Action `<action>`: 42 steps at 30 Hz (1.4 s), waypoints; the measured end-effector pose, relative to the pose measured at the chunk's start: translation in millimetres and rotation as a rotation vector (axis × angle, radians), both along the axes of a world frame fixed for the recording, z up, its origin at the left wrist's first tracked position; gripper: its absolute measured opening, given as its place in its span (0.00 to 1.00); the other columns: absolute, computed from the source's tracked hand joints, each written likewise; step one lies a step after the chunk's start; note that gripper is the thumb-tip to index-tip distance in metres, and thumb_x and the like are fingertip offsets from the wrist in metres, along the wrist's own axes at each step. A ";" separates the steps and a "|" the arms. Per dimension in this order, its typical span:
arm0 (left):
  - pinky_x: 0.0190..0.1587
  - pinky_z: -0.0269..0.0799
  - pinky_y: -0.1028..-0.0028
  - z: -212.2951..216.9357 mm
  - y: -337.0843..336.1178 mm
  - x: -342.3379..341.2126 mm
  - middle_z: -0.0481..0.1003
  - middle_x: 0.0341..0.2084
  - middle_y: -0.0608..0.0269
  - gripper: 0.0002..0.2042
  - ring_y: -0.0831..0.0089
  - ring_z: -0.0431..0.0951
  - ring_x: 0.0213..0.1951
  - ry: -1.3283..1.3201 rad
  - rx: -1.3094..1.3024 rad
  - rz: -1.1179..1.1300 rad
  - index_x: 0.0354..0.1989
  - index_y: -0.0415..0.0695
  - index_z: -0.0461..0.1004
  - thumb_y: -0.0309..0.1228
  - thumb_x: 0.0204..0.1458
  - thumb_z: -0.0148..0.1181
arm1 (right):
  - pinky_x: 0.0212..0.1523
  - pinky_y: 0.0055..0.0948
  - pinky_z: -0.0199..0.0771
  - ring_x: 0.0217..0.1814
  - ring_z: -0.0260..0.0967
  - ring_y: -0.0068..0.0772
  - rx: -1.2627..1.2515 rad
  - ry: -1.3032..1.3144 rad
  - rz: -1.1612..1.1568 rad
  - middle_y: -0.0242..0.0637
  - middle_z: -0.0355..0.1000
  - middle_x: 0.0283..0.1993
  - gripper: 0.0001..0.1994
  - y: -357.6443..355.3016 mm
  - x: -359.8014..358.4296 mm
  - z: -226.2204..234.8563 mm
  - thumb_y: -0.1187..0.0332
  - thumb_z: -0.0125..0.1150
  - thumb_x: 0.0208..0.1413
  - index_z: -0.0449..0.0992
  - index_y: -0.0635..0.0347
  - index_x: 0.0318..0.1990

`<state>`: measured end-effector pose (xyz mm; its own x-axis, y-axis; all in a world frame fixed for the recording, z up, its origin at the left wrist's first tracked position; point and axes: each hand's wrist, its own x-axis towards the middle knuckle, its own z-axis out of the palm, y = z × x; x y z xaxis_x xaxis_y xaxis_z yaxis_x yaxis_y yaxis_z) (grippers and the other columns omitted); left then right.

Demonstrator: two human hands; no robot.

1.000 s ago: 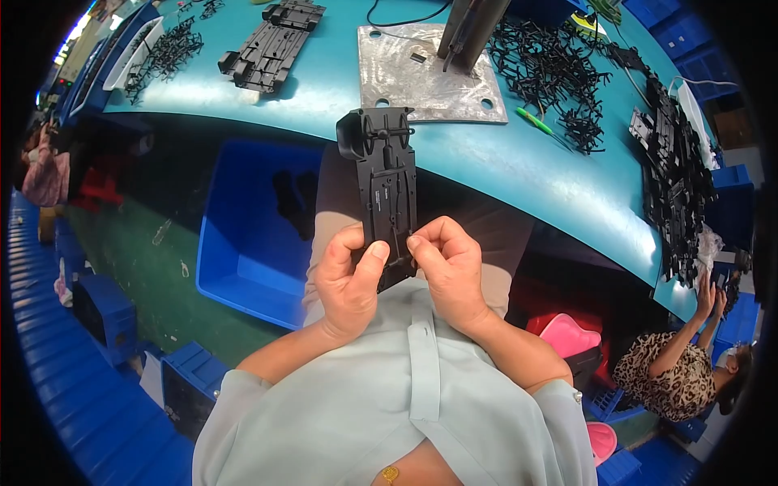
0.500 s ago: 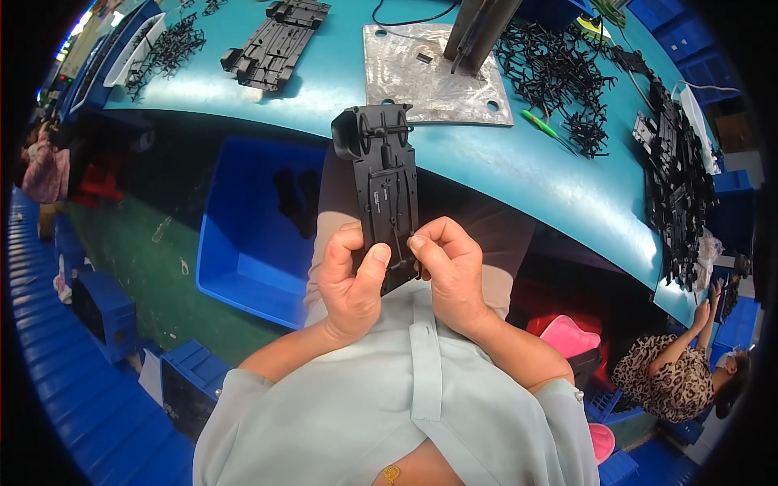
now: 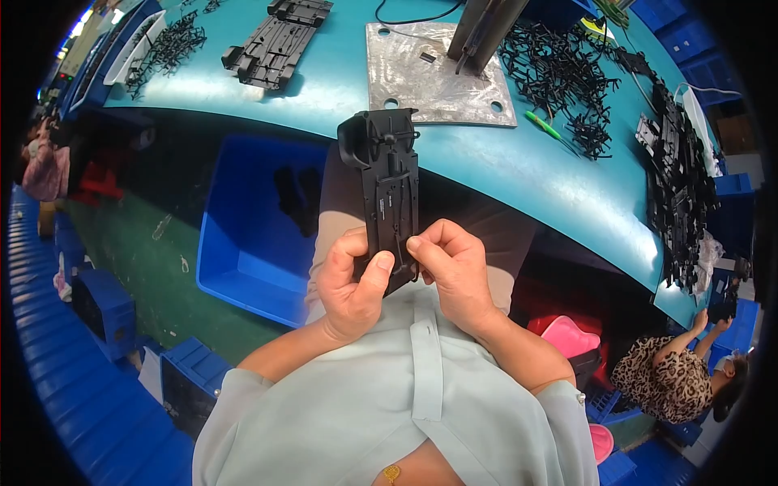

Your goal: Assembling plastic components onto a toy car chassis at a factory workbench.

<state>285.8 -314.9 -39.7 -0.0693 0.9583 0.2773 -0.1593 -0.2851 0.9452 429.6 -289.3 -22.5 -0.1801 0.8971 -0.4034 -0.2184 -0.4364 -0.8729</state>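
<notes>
A long black moulded plastic part [image 3: 387,182] is held upright in front of my chest, its far end reaching up over the edge of the teal table [image 3: 519,166]. My left hand [image 3: 351,283] grips the part's near end from the left, thumb pressed on its face. My right hand [image 3: 452,271] pinches the same end from the right with fingertips and thumb. Both hands sit close together, just above my pale green shirt.
On the table lie a grey metal plate [image 3: 433,73] with a fixture post, heaps of small black plastic pieces [image 3: 559,77], a green pen [image 3: 541,125] and more black parts [image 3: 275,40]. A blue bin [image 3: 255,223] stands below left. Another person [image 3: 673,368] sits at lower right.
The black part has shifted slightly toward the table and to the right in my hands. My grip on its near end is the same.
</notes>
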 end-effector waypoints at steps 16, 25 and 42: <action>0.35 0.74 0.69 12.6 20.6 -5.2 0.75 0.34 0.49 0.10 0.60 0.76 0.33 0.585 0.345 0.088 0.36 0.36 0.71 0.19 0.44 0.62 | 0.28 0.29 0.71 0.28 0.71 0.39 0.853 -0.519 -0.048 0.43 0.71 0.31 0.07 -4.2 2.3 7.4 0.77 0.62 0.47 0.73 0.69 0.35; 0.41 0.72 0.67 42.4 70.3 8.4 0.76 0.37 0.53 0.17 0.58 0.75 0.37 0.630 0.485 -0.223 0.39 0.37 0.76 0.25 0.37 0.68 | 0.37 0.20 0.70 0.37 0.68 0.19 0.303 0.109 -0.237 0.33 0.71 0.40 0.10 -0.4 26.1 1.4 0.70 0.50 0.61 0.69 0.66 0.46; 0.40 0.72 0.77 25.2 104.1 12.5 0.76 0.33 0.63 0.11 0.79 0.75 0.35 -0.424 -0.642 -0.406 0.40 0.35 0.74 0.33 0.59 0.54 | 0.31 0.21 0.61 0.28 0.62 0.20 0.093 0.285 -0.279 0.31 0.71 0.28 0.08 40.8 45.4 -0.9 0.70 0.57 0.53 0.73 0.62 0.24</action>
<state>298.2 -210.8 -14.5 0.3365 0.8935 -0.2973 -0.5083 0.4381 0.7414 475.0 -248.4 -23.4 -0.0171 0.9575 -0.2879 -0.5560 -0.2484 -0.7932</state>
